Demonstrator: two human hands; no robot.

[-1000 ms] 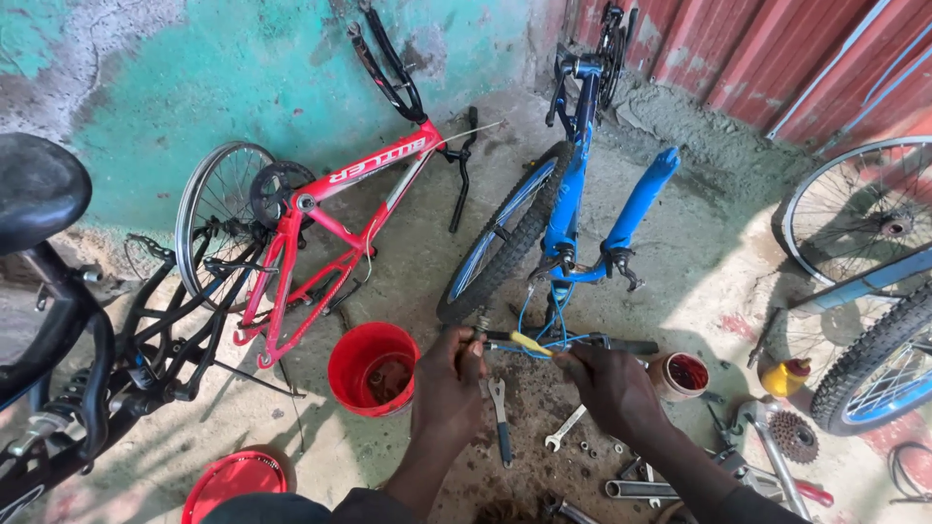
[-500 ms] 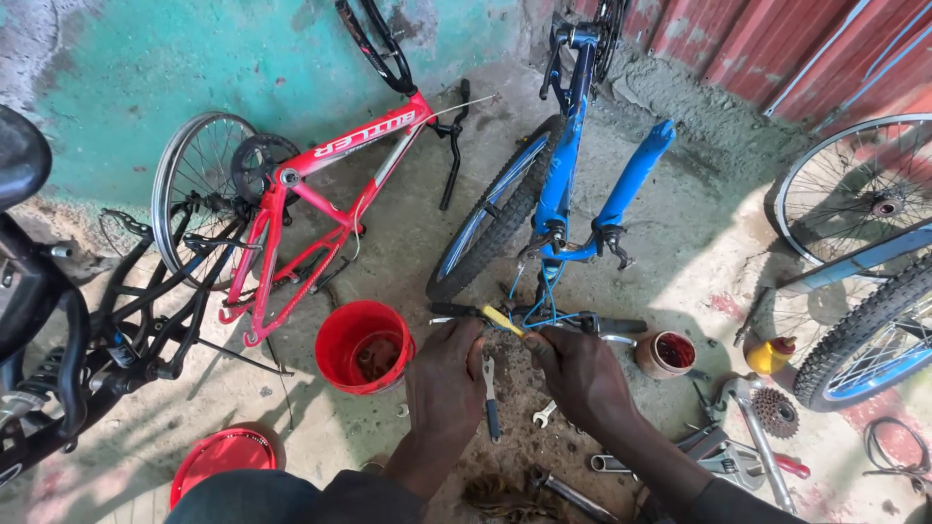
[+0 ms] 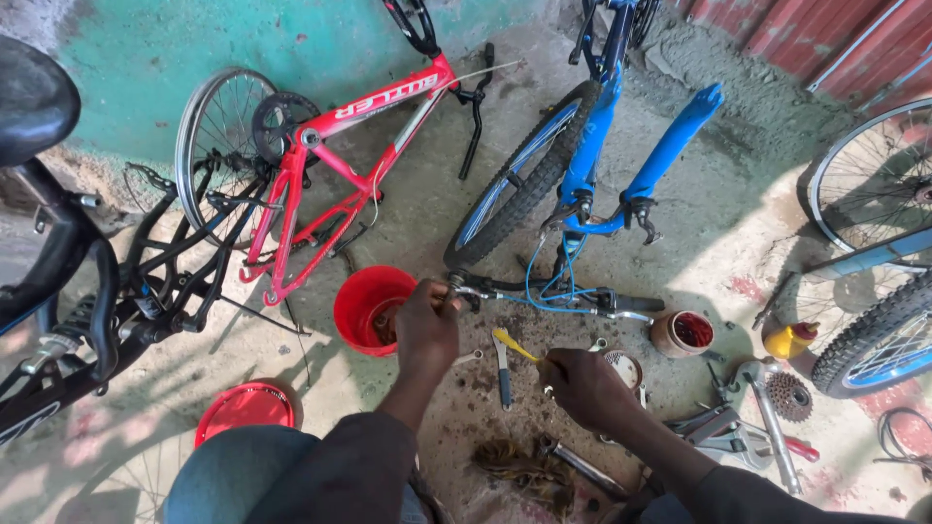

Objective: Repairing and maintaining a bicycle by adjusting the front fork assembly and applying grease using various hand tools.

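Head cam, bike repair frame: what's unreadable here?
- Head view: the left hand covers the handlebar end, so its grip is hidden.
- The right hand hides all but the yellow end of a tool; kind unclear.
- Red bucket contents are too dark.
- The black bike is cut off by the left edge.

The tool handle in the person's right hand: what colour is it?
Yellow: the tool handle sticks out of the right hand, clearest in the head view.

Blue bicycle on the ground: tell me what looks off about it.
The blue bicycle lies upside down on the concrete, handlebar against the ground. Its blue fork points up with no front wheel in it. The left hand grips one handlebar end; the right hand holds a yellow-handled tool.
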